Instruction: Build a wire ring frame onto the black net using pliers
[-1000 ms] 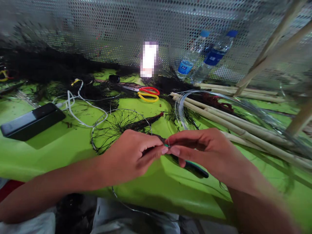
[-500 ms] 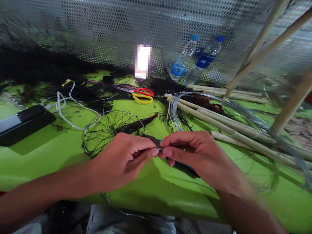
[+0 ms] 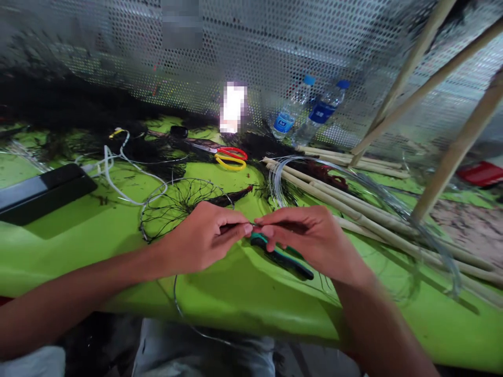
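My left hand is closed, thumb and forefinger pinching a short stretch of thin metal wire. Facing it, my right hand pinches the same wire, so the fingertips almost meet. Under the right hand lie pliers with black and green handles, their jaws hidden. Beyond the left wrist is a black mesh net on a wire ring, its gathered tail ending in a red tip. A loose strand of wire hangs below the left forearm over the table's front edge.
Scissors with red and yellow handles lie behind the net. Bamboo sticks and a coil of clear line are on the right. Two water bottles lean at the perforated back panel. At left, a dark device connects to a white cable.
The view has shifted slightly. Both hands keep their pinch, rising a little, and more of the pliers' handles now shows beneath the right hand.
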Demonstrator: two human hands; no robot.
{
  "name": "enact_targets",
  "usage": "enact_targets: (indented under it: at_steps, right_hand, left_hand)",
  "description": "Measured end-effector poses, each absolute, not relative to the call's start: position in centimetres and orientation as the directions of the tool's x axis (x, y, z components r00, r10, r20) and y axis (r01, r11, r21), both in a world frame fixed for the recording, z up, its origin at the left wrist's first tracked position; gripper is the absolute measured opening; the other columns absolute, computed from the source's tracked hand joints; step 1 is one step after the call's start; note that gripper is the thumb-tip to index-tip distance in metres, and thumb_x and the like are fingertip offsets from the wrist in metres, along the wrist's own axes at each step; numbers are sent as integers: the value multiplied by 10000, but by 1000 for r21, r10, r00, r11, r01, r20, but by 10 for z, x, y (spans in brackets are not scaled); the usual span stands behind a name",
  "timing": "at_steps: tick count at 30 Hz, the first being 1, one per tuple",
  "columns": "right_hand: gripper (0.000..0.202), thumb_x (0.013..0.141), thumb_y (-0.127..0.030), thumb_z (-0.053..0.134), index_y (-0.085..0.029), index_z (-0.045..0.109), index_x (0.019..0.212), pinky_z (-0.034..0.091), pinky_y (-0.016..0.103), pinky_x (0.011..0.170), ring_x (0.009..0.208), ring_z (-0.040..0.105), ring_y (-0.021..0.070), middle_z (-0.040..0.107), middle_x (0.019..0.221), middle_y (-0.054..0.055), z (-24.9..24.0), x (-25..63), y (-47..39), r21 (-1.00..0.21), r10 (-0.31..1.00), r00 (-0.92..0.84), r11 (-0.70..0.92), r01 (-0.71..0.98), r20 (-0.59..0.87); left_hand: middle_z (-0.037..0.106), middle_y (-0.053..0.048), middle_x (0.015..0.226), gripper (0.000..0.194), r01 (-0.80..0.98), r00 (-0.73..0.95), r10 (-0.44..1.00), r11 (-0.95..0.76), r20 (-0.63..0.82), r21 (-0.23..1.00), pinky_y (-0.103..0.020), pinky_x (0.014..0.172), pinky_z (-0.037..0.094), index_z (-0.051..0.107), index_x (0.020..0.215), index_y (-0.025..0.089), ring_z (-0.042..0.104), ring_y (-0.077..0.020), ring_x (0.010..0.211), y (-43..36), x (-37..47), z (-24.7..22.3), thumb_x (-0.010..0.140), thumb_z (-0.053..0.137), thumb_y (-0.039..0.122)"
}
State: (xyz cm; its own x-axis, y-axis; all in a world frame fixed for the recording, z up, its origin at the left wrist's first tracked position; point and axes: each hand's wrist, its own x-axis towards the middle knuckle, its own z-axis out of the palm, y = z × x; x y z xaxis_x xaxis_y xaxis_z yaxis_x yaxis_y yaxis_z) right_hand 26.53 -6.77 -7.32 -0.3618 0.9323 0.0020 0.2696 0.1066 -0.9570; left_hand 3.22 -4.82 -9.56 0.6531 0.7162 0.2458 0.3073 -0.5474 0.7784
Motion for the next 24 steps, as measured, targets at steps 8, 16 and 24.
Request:
enact_targets:
  at_steps: [8,16,24]
  right_hand:
    - [345,891,-454,817,-133,728,806,267,172,387,445,404,45,640,626,-18,-66,266,-49,-923,671,-644,-349,164,-368]
    - [366,889,-479,820,-142,708,802,234,201,414,481,356,59,546,592,-56,-74,270,-45,-932,650,-681,-332,142,-336]
    - [356,812,-468,881,-157,722,741,246,202,406,470,388,64,576,551,-50,-71,266,-42,-931,681,-644,-329,157,-349]
  left_hand:
    - [496,56,597,345,294,631,587,-786,507,544,-247,542,283,592,720,175,371,-83,536,-64,35,-94,1054,517,215]
    - [493,52,605,355,318,645,589,-786,487,531,-273,547,289,544,716,189,383,-94,542,-65,33,-93,1067,499,204]
    - [456,55,619,330,327,661,599,-773,453,544,-282,564,277,543,724,179,356,-95,559,-63,33,-91,1054,522,179]
